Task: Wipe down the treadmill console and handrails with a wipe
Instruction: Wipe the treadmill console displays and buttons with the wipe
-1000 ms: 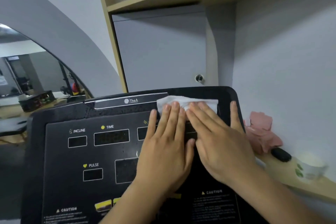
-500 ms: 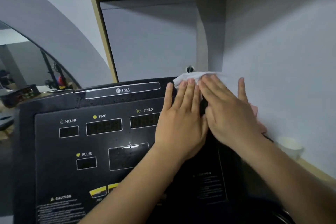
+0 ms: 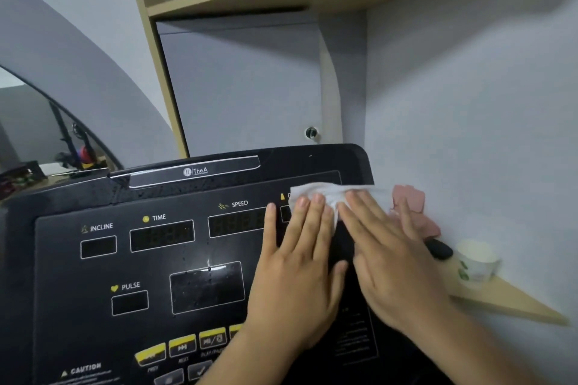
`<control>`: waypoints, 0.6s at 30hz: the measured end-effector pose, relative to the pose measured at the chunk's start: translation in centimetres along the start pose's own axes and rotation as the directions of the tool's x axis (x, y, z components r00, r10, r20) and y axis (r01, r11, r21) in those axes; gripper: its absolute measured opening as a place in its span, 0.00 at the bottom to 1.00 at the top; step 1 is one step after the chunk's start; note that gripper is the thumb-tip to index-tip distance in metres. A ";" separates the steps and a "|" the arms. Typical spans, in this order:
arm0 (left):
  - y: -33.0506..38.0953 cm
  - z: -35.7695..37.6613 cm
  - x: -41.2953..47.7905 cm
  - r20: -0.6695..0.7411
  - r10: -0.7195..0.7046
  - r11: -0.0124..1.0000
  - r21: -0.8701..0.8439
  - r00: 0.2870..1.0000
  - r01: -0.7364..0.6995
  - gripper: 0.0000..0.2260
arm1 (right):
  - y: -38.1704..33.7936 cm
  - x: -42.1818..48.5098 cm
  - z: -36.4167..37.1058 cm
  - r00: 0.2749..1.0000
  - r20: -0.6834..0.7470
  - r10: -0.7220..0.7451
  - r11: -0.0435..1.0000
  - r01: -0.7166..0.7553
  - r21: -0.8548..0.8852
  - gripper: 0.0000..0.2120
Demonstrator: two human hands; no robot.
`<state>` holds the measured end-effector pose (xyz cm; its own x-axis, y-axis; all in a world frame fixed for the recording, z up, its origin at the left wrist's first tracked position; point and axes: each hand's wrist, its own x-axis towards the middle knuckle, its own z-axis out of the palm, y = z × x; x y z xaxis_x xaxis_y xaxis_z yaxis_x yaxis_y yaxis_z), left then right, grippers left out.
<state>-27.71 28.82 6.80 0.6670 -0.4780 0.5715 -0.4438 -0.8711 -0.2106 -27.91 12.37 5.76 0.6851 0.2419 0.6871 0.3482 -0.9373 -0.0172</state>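
White wipe (image 3: 325, 194) on black console (image 3: 187, 259); left hand (image 3: 300, 272), right hand (image 3: 394, 262) flat, straight fingers pressing it.

The left hand (image 3: 297, 262) and right hand (image 3: 392, 259), both flat, are drawing the white wipe (image 3: 327, 192) down off the treadmill console's (image 3: 156, 194) top right corner, onto the panel right of the SPEED display (image 3: 237, 224).

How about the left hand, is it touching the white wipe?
Touching. The head view shows the left hand lying flat, its straight fingertips resting on the wipe and pressing it onto the console.
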 end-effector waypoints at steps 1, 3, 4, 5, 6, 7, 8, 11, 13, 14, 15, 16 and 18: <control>-0.1 0.3 0.0 -0.002 0.010 1.000 0.018 1.000 -0.010 0.29 | 0.2 -0.1 0.1 1.000 0.001 -0.008 1.000 0.008 -0.001 0.28; -0.2 -0.4 1.4 -0.011 0.007 0.996 0.089 1.000 -0.006 0.29 | 0.4 1.9 -0.6 1.000 0.017 -0.003 1.000 0.003 -0.021 0.28; -0.2 -0.9 2.4 -0.017 -0.004 0.993 0.115 1.000 0.006 0.29 | 0.5 3.2 -1.1 1.000 0.028 0.015 0.999 -0.013 -0.046 0.28; -0.3 -1.2 3.1 -0.023 -0.010 0.992 0.125 1.000 0.013 0.29 | 0.6 4.2 -1.4 0.999 0.032 0.017 0.997 -0.014 -0.082 0.28; -0.3 -1.2 3.1 -0.022 -0.017 0.994 0.106 1.000 0.020 0.29 | 0.4 4.5 -1.5 0.999 0.041 0.017 0.995 -0.013 -0.103 0.28; -0.3 -0.9 2.5 -0.010 -0.021 0.997 0.073 1.000 0.021 0.29 | 0.2 4.0 -1.3 0.999 0.044 0.017 0.993 -0.012 -0.117 0.28; -0.4 -0.5 1.4 0.003 -0.017 0.999 0.036 1.000 0.017 0.29 | -0.1 2.8 -0.8 0.999 0.040 0.017 0.994 -0.012 -0.111 0.28; -0.6 0.3 -0.8 -0.009 0.004 1.000 0.018 1.000 -0.004 0.29 | -1.2 -0.2 0.0 0.999 0.045 -0.011 0.998 0.014 -0.055 0.29; -1.0 -0.2 0.4 -0.025 -0.008 0.996 0.092 1.000 0.010 0.29 | -1.1 1.8 -0.5 0.997 0.074 -0.023 0.996 0.029 -0.083 0.29; -1.2 -0.8 1.2 -0.028 -0.025 0.993 0.116 0.999 0.028 0.29 | -1.1 3.1 -1.2 0.996 0.085 -0.007 0.995 0.015 -0.100 0.29; -1.5 -1.2 1.7 -0.030 -0.038 0.991 0.128 0.999 0.042 0.29 | -1.1 4.2 -1.6 0.996 0.090 0.005 0.992 0.006 -0.123 0.29; -1.6 -1.2 1.5 -0.026 -0.051 0.992 0.118 0.998 0.054 0.29 | -1.4 4.5 -1.7 0.996 0.093 0.009 0.990 0.004 -0.139 0.29; -1.8 -0.6 -0.4 0.000 -0.060 0.996 0.070 0.998 0.060 0.29 | -2.2 3.0 -1.0 0.996 0.094 0.002 0.988 0.013 -0.154 0.29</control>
<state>-27.54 30.66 7.42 0.6923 -0.4248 0.5833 -0.3599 -0.9039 -0.2312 -27.23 14.87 8.58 0.7431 0.2625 0.6155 0.2541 -0.9616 0.1034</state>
